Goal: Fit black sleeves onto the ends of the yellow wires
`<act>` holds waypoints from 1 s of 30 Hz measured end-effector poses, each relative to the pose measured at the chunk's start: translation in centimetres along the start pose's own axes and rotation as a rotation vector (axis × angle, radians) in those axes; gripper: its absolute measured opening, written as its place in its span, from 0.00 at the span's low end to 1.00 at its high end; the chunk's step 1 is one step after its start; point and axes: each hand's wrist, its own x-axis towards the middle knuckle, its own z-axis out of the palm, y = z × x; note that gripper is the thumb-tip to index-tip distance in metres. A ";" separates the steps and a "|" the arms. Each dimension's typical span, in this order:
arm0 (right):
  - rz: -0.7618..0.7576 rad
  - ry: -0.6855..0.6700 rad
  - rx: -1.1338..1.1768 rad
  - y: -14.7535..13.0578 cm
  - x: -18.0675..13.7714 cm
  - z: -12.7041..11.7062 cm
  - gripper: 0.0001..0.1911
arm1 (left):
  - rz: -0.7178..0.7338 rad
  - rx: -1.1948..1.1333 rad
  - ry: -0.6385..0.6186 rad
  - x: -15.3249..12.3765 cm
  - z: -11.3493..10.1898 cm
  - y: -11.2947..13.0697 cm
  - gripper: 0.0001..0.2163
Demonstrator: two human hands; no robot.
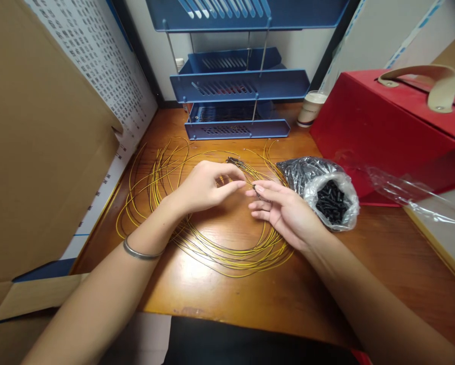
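My left hand [208,185], with a metal bangle on its wrist, is closed, thumb and forefinger pinching a thin wire. Just to its right, my right hand [282,205] holds a small black piece [254,187] between thumb and forefinger, at the end of that wire; its other fingers are loosely curled. Whether the piece is fixed to the wire cannot be made out. Beneath both hands lies a loose coil of yellow and black wires [227,249]. A cluster of black wire ends [233,161] lies behind my left fingers.
An open plastic bag of small black pieces [331,203] sits right of my right hand. Blue stacked trays [237,129] stand at the back, beside a paper cup [311,109]. A red box [387,132] is at right, cardboard [41,142] at left. Wooden tabletop [220,299] below.
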 end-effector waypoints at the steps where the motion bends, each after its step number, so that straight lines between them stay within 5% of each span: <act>1: 0.001 -0.008 -0.006 0.0 0.0 0.0 0.04 | 0.014 0.003 -0.012 0.0 0.1 0.0 0.08; 30: -0.014 -0.051 -0.051 0.5 0.1 0.3 0.05 | 0.043 0.196 0.054 -0.2 0.7 -0.1 0.07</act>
